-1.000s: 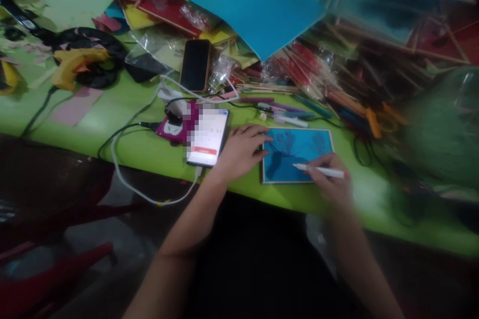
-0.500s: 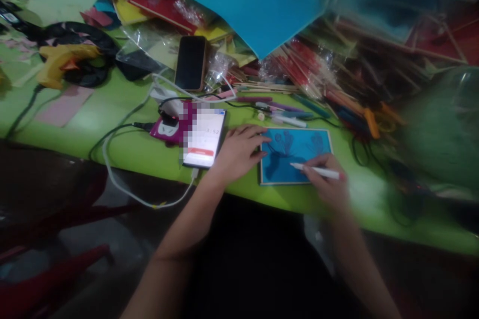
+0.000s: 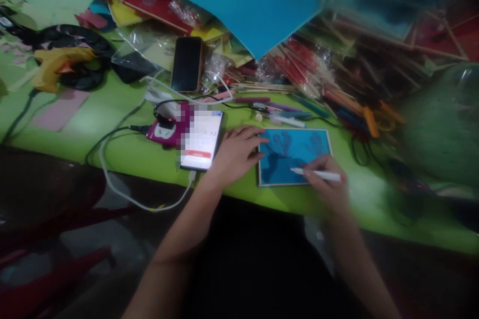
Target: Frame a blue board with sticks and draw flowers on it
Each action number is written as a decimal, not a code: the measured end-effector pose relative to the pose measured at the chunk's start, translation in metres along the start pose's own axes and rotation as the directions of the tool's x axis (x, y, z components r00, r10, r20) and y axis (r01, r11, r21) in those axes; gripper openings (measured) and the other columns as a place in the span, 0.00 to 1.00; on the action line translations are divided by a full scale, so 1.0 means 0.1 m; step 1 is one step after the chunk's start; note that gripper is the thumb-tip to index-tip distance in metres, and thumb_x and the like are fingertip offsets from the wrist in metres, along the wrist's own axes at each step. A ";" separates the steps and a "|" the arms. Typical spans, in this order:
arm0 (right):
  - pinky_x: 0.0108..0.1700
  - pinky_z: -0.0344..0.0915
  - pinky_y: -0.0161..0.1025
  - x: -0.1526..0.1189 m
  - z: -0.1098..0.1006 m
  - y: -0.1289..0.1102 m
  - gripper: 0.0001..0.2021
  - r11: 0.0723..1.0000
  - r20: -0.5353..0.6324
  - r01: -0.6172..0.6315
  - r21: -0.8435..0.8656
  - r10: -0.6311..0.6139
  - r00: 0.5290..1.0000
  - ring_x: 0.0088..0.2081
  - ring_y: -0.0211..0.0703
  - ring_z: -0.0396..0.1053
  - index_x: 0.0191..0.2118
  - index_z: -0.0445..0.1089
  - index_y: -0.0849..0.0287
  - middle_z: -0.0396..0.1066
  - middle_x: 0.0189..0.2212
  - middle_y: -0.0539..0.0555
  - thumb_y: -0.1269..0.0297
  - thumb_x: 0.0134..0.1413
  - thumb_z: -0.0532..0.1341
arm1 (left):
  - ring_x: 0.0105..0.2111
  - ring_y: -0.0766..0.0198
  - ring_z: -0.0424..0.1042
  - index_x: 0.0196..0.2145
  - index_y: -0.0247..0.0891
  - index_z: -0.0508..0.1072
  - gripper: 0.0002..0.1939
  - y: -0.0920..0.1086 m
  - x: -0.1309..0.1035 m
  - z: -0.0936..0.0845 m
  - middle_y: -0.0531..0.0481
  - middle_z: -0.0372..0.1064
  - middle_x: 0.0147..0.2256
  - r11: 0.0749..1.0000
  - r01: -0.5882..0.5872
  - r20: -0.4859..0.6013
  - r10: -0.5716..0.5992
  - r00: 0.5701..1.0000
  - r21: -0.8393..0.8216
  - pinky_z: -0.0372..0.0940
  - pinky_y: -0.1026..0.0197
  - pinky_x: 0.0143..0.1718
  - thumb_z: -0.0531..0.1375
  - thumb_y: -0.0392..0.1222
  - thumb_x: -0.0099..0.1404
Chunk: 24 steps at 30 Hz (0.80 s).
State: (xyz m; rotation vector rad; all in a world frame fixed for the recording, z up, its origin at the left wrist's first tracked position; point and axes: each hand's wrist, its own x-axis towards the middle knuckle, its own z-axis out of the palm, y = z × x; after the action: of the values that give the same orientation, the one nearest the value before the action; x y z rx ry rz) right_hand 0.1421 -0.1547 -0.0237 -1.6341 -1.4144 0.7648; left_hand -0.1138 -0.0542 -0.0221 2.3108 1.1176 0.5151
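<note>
One right hand point(image 3: 328, 187), fingers pinching one marker point(image 3: 330, 176), left hand point(image 3: 235, 153) (fingers spread) on one panel point(image 3: 300, 147)

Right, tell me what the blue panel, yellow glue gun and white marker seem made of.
The blue panel looks like matte paper or thin foam: flat, without shine. Its thin, pale, straight edging is probably wood. The yellow glue gun seems dull moulded plastic, given its rounded form. The white marker looks plastic, from its straight, uniform barrel; blur hides any gloss.

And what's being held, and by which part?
The right hand holds a white pen by its barrel, near the tip. The left hand holds nothing; its fingers rest on the blue card.
</note>
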 end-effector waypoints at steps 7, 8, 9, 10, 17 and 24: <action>0.32 0.68 0.39 -0.02 0.01 0.01 0.05 1.000 -0.005 -0.002 0.009 0.002 1.000 0.33 0.45 0.78 0.32 0.71 0.54 0.76 0.28 0.49 0.63 0.58 0.68 | 0.66 0.48 0.65 0.57 0.45 0.76 0.17 -0.01 0.00 0.01 0.49 0.70 0.64 1.000 -0.006 -0.004 0.006 1.000 0.006 0.61 0.40 0.64 0.64 0.39 0.72; 0.32 0.68 0.39 -0.02 0.01 0.00 0.05 1.000 -0.013 0.001 0.001 -0.001 1.000 0.32 0.44 0.77 0.33 0.71 0.54 0.76 0.28 0.49 0.64 0.58 0.67 | 0.66 0.48 0.65 0.57 0.45 0.76 0.17 -0.01 0.00 0.01 0.49 0.70 0.64 1.000 -0.006 -0.002 0.006 1.000 0.008 0.61 0.40 0.64 0.64 0.39 0.72; 0.32 0.67 0.38 -0.02 0.01 0.00 0.05 1.000 -0.023 0.008 -0.009 -0.008 1.000 0.31 0.43 0.76 0.33 0.71 0.54 0.76 0.28 0.49 0.64 0.58 0.67 | 0.66 0.48 0.65 0.58 0.45 0.76 0.17 -0.01 0.00 0.01 0.49 0.70 0.65 1.000 -0.007 0.001 0.007 1.000 0.009 0.61 0.40 0.64 0.64 0.39 0.72; 0.31 0.67 0.38 -0.02 0.02 -0.01 0.05 1.000 -0.033 0.015 -0.023 -0.016 0.999 0.30 0.42 0.75 0.33 0.71 0.54 0.76 0.28 0.48 0.64 0.58 0.67 | 0.66 0.48 0.65 0.58 0.45 0.76 0.17 -0.01 0.00 0.01 0.49 0.69 0.65 1.000 -0.007 0.004 0.007 1.000 0.010 0.61 0.40 0.64 0.64 0.39 0.73; 0.27 0.62 0.37 0.02 0.03 -0.06 0.05 0.995 -0.088 0.026 -0.093 -0.035 0.995 0.25 0.38 0.68 0.33 0.70 0.53 0.73 0.26 0.47 0.65 0.59 0.66 | 0.66 0.48 0.64 0.57 0.45 0.76 0.17 0.00 -0.01 0.00 0.49 0.70 0.65 1.000 -0.002 0.006 0.002 1.000 0.009 0.61 0.40 0.63 0.64 0.39 0.72; 0.27 0.61 0.37 0.03 0.02 -0.09 0.05 0.996 -0.092 -0.008 -0.086 0.000 0.996 0.25 0.38 0.66 0.32 0.70 0.54 0.71 0.25 0.47 0.64 0.57 0.65 | 0.66 0.47 0.64 0.57 0.46 0.76 0.17 0.00 0.00 0.00 0.49 0.70 0.65 1.000 0.008 0.004 -0.008 1.000 0.005 0.61 0.39 0.63 0.64 0.38 0.72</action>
State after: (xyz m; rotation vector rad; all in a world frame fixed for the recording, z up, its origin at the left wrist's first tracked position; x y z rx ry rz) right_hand 0.1361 -0.1507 -0.0163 -1.7164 -1.3952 0.6301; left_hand -0.1141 -0.0545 -0.0222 2.3096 1.1263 0.5055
